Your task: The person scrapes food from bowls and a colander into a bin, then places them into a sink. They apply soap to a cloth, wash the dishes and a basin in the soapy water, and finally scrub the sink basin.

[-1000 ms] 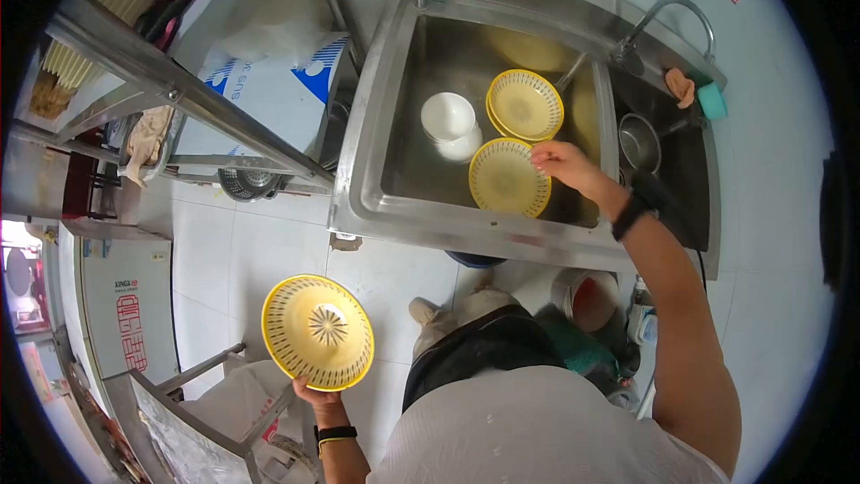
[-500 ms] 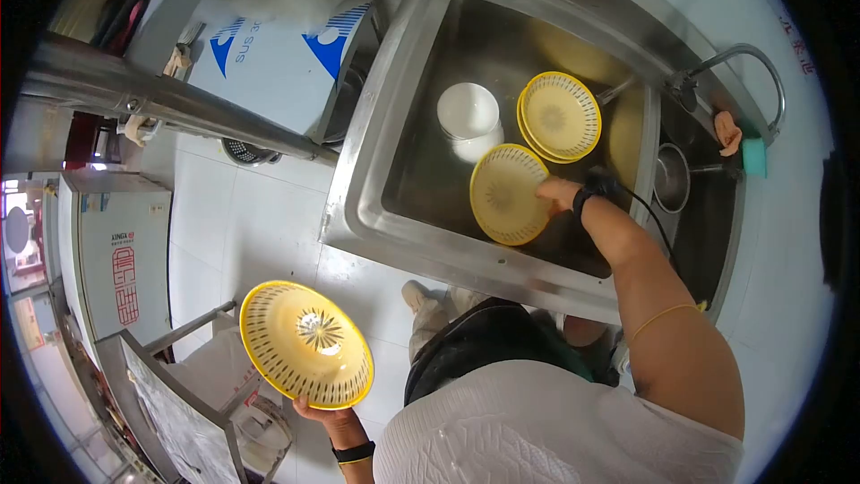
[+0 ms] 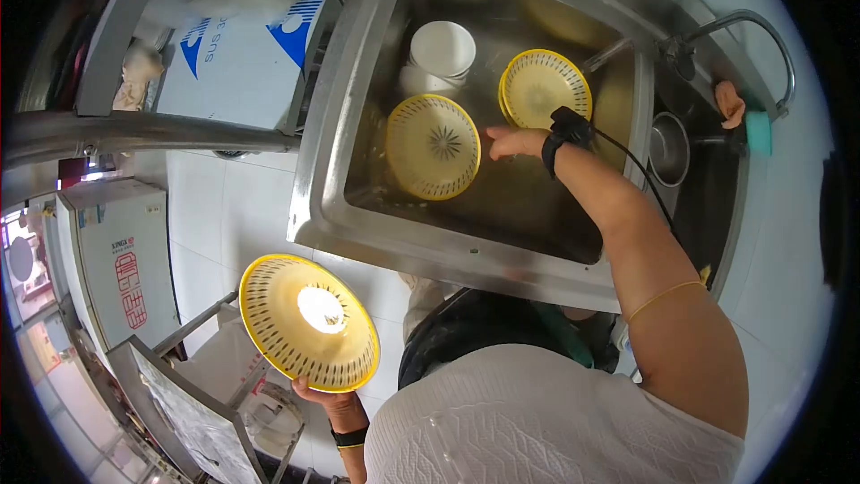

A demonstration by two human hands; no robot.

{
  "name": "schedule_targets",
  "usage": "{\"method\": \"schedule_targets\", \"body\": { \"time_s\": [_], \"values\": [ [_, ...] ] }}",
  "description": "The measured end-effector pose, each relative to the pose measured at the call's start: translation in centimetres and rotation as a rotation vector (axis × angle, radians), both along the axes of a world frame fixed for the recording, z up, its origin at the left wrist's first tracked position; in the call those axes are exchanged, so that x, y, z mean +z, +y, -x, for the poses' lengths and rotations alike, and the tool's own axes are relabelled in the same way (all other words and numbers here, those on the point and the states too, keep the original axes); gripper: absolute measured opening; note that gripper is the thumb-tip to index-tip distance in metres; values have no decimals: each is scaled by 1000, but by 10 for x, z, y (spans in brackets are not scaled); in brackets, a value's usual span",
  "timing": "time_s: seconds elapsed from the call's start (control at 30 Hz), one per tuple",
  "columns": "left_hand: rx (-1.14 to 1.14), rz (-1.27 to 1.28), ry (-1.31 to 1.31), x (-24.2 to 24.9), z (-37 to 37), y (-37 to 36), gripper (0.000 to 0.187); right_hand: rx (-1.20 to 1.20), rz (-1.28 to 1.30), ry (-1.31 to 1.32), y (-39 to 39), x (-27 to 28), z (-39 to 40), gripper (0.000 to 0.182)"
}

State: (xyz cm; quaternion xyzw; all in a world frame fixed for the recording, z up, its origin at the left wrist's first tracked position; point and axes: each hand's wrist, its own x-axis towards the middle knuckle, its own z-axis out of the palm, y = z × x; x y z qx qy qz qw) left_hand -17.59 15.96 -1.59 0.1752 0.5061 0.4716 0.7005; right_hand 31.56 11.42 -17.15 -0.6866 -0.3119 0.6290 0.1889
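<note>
My left hand (image 3: 324,397) grips the rim of a yellow slotted plastic colander (image 3: 285,327), held outside the sink with its inside facing up. Over the sink, my right hand (image 3: 520,143) is empty, its fingers extended and apart. Just left of those fingers, a second yellow colander (image 3: 408,148) lies in the basin (image 3: 537,233), with a small gap between them. Beyond the hand sits a stack of yellow colanders (image 3: 543,81). White bowls (image 3: 442,47), one on another, stand at the basin's back left.
The steel sink's front rim (image 3: 448,246) lies between me and the basin. A curved faucet (image 3: 788,45), a metal pan (image 3: 667,148) and a teal block (image 3: 759,133) are at the right. A metal-framed table (image 3: 184,412) stands at lower left.
My right hand has let go of the colander in the basin, which now lies farther left, near the white bowls. My left hand still holds its colander.
</note>
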Motion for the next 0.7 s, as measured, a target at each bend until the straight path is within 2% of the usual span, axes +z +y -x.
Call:
{"method": "schedule_targets", "body": {
  "time_s": [0.07, 0.1, 0.13, 0.23, 0.3, 0.33, 0.4, 0.43, 0.5, 0.53, 0.6, 0.63, 0.67, 0.7],
  "values": [
    [-4, 6, -5, 1, -3, -2, 60, 525, 4, -775, -10, -10, 9, 52],
    [-11, 14, -11, 1, -2, -3, 62, 716, 43, -761, -15, -8, 16, 45],
    [-5, 13, -9, 1, -1, -4, 62, 775, 71, -787, -22, -23, 22, 45],
    [-1, 16, -112, 6, -6, -5, 65, 566, 155, -750, -53, -86, 35, 43],
    [-58, 4, -167, 22, -19, -5, 67, 313, 168, -614, -74, -123, 32, 42],
    [-54, 1, -170, 23, -20, -5, 67, 112, 155, -481, -87, -140, 25, 42],
    [-24, -8, -184, 26, -19, -4, 65, -199, 129, -254, -86, -123, 26, 41],
    [-18, -10, -183, 27, -16, -4, 65, 125, 277, -322, -83, -116, 21, 43],
    [-58, -69, -72, 26, -9, -3, 58, 892, 413, -405, -37, -3, 31, 48],
    [-56, -76, -76, 22, -4, -1, 58, 892, 408, -412, -40, -9, 23, 48],
    [24, -113, -56, 20, -1, 3, 53, 411, 56, -664, -41, 1, 12, 55],
    [21, -123, -60, 20, -2, 2, 53, 436, 83, -756, -45, 5, 12, 57],
    [-14, -118, -101, 31, -13, 2, 51, 432, 76, -759, -59, -24, 13, 57],
    [-48, -113, -141, 39, -23, 2, 49, 609, -198, -849, -81, -83, 10, 55]
  ]
}}
